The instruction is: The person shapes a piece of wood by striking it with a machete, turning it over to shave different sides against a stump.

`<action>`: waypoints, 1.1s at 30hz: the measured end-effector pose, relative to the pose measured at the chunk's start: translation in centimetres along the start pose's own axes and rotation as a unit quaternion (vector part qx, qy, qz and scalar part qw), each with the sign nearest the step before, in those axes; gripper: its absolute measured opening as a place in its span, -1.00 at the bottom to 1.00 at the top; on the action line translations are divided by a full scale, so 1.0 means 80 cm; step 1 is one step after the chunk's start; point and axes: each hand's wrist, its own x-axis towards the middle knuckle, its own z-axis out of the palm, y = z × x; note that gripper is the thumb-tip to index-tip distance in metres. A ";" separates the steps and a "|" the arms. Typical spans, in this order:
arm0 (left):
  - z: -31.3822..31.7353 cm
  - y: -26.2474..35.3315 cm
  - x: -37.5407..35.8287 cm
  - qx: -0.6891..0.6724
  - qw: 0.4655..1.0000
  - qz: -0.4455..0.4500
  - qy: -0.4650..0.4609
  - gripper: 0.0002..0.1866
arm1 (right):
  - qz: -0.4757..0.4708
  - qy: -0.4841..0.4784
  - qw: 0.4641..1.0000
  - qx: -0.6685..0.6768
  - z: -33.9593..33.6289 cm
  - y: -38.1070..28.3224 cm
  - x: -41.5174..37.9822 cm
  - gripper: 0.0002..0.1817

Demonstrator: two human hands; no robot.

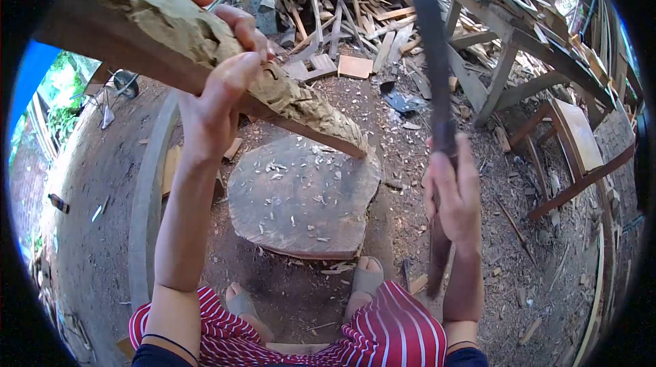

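Left hand (pixel 219 87), fingers wrapped tight, holds bark-covered log (pixel 198 46) slanting upper-left down to its tip on the chopping block's (pixel 301 203) far edge, while right hand (pixel 454 193), fingers closed round the handle, raises long blade (pixel 427 39) just right of it.

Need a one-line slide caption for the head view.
Left hand props a rough log on a chopping block; right hand raises a long blade.
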 end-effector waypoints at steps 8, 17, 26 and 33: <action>-0.001 0.006 -0.012 0.012 1.000 0.012 -0.023 -0.36 | 0.123 -0.092 0.943 -0.294 0.055 0.175 -0.048 -0.57; -0.004 0.006 -0.015 -0.015 1.000 0.014 0.006 -0.36 | 0.095 -0.038 0.994 -0.041 0.008 0.038 -0.020 -0.69; 0.004 0.001 -0.014 -0.026 0.999 0.028 0.014 -0.35 | 0.058 -0.018 0.962 -0.265 0.052 0.114 -0.032 -0.68; 0.005 0.007 -0.018 0.022 0.998 0.010 0.055 -0.40 | 0.119 -0.080 0.955 -0.261 0.046 0.149 -0.024 -0.59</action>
